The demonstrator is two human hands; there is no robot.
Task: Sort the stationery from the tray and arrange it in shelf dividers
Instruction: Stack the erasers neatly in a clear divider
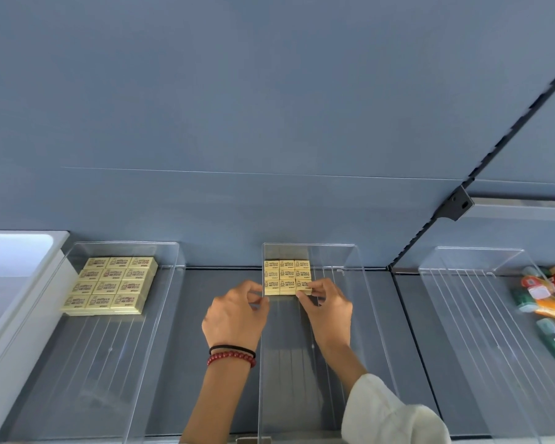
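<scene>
Behind everything, a blue back panel (269, 107), crossed at the right by a black slotted upright (510, 133). Below it, a dark shelf (218, 277) carrying three clear plastic dividers side by side, well apart.

In the left divider (173, 251), twelve large yellow erasers (109, 285) laid flat near the back in a grid of four rows by three. In the right divider (462, 251), a jumble of small red, green and orange packets (545, 296). In the middle divider (350, 251), nine small yellow erasers (286, 277), printed on top and packed three by three against its back left corner.

Right hand (326, 304) inside the middle divider, thumb and forefinger pinched on the front right eraser (303, 286) of that block. Left hand (237, 310) just outside the same divider's left wall, fingers curled, thumb and forefinger nearly together at the wall; whether clamped on anything, hard to tell.

On the left wrist, a black hair tie (231, 349) and a red bead bracelet (231, 358).
</scene>
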